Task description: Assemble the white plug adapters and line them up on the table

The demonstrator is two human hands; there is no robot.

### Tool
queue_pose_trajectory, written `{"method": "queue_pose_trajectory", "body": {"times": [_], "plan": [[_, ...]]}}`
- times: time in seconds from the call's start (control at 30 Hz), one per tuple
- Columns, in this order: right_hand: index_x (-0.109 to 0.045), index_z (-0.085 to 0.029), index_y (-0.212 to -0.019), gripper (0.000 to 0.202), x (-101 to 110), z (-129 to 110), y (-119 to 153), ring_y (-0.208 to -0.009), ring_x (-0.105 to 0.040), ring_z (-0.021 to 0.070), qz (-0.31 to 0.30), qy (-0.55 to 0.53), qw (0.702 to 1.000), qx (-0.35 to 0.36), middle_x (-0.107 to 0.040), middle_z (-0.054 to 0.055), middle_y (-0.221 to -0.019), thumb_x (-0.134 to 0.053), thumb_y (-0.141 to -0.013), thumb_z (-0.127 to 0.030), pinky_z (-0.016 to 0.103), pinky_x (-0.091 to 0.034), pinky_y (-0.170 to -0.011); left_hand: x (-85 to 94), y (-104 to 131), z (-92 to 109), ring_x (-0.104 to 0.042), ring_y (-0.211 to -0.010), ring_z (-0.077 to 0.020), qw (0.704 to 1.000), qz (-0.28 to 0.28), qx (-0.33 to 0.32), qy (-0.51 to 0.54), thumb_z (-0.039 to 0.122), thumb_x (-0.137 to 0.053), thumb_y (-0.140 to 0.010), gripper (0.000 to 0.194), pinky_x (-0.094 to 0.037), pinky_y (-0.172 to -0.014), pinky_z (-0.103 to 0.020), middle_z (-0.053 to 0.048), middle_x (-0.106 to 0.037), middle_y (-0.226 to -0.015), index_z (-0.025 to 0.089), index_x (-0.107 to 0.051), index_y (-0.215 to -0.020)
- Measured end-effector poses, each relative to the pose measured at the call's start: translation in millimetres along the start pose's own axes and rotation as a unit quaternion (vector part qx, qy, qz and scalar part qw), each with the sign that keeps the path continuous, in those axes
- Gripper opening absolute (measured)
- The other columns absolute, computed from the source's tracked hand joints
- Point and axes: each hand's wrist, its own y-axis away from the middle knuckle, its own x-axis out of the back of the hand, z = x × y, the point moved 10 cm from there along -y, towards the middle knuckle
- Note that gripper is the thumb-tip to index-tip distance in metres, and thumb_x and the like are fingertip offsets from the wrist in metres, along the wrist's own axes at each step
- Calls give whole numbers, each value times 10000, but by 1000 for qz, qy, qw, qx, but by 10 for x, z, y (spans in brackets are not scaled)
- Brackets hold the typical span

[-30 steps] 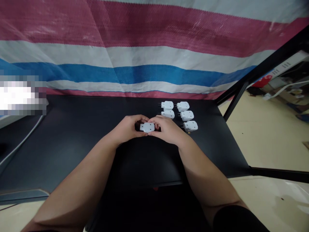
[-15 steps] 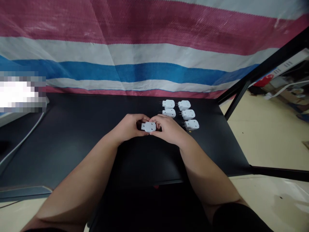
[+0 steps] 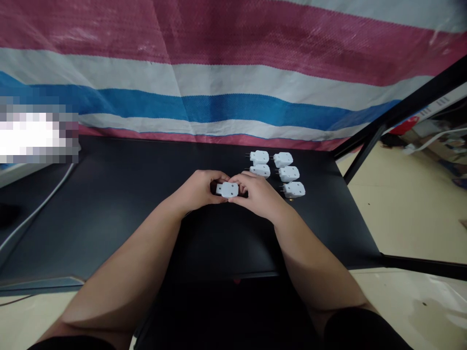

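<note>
The held plug [image 3: 227, 189] is a small white plastic adapter body, roughly rectangular with rounded corners. Its broad flat face is turned up toward the camera and shows 2 small dark dots. It is oriented with its long axis running left to right and sits level, just above the black table surface. The left hand [image 3: 199, 190] grips its left end with curled fingers; the right hand [image 3: 257, 194] grips its right end, thumb on the near edge. Both hands meet around it, so its ends and any prongs are hidden. It lies near the table's middle.
</note>
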Motion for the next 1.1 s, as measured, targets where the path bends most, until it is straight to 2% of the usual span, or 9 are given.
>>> {"method": "queue_pose_trajectory", "body": {"times": [0.33,0.47,0.57,0.7,0.77,0.83,0.9,1.0,1.1], "plan": [[-657,-240,-1154,336,-5,119,-56,-935,-670,191,57,-40,997,15,-647,35,-1112,-851,-897,-144,401,-608,-911,66,-15,91,-752,-986,-225,996,39,-56,-54,188,-854,-793,407,-577,-873,-339,-48,-797,-1165,225,-752,-1185],[-627,-227,-1139,291,37,65,-38,-854,-650,170,85,-32,996,16,-623,51,-1169,-826,-928,-205,387,-602,-826,221,13,125,-731,-1112,-255,989,89,-78,-90,154,-824,-834,446,-576,-986,-383,-73,-775,-1225,214,-750,-1270],[-679,-226,-1132,131,-110,-111,-25,-955,-663,203,41,13,997,59,-638,64,-1170,-733,-1012,-224,414,-606,-924,400,49,65,-711,-1187,-273,979,159,-62,-108,142,-793,-861,502,-578,-1022,-409,-95,-747,-1288,214,-740,-1355],[-726,-217,-1319,280,-415,-286,-29,-1252,-604,290,2,98,989,115,-633,132,-1382,-687,-1043,-185,517,-528,-1180,497,73,-35,-715,-1189,-275,972,205,-33,-110,132,-786,-855,496,-582,-1043,-435,-91,-735,-1269,224,-762,-1342],[-758,-215,-1281,247,-524,-288,-56,-1303,-572,313,-11,127,986,110,-630,142,-1439,-702,-1042,-188,538,-505,-1204,509,74,-51,-718,-1176,-276,971,213,-28,-107,151,-804,-851,483,-584,-1048,-445,-89,-739,-1259,225,-771,-1327],[-778,-215,-1185,163,-573,-278,-78,-1259,-594,306,-36,125,986,103,-688,128,-1345,-713,-1039,-182,537,-523,-1160,516,72,-54,-719,-1167,-282,970,215,-27,-109,197,-830,-861,464,-589,-1044,-453,-93,-743,-1259,223,-776,-1321],[-767,-214,-1097,99,-552,-282,-72,-1131,-648,268,-70,77,989,104,-739,87,-1165,-722,-1026,-162,498,-559,-1070,520,69,-53,-719,-1174,-290,970,214,-27,-114,238,-848,-871,459,-589,-1055,-464,-100,-747,-1265,215,-772,-1323],[-737,-226,-1030,47,-379,-268,-37,-923,-696,190,-96,-89,987,98,-748,22,-1002,-767,-994,-218,386,-602,-888,492,54,-54,-717,-1188,-297,973,199,-31,-115,255,-859,-869,487,-586,-1071,-477,-106,-754,-1277,207,-750,-1342],[-707,-235,-1065,192,-75,-131,-39,-888,-740,181,-27,-250,966,65,-769,30,-1009,-786,-990,-393,367,-642,-818,412,34,-20,-722,-1163,-292,979,169,-46,-106,281,-854,-877,447,-593,-1050,-471,-109,-758,-1255,200,-757,-1306]]}}
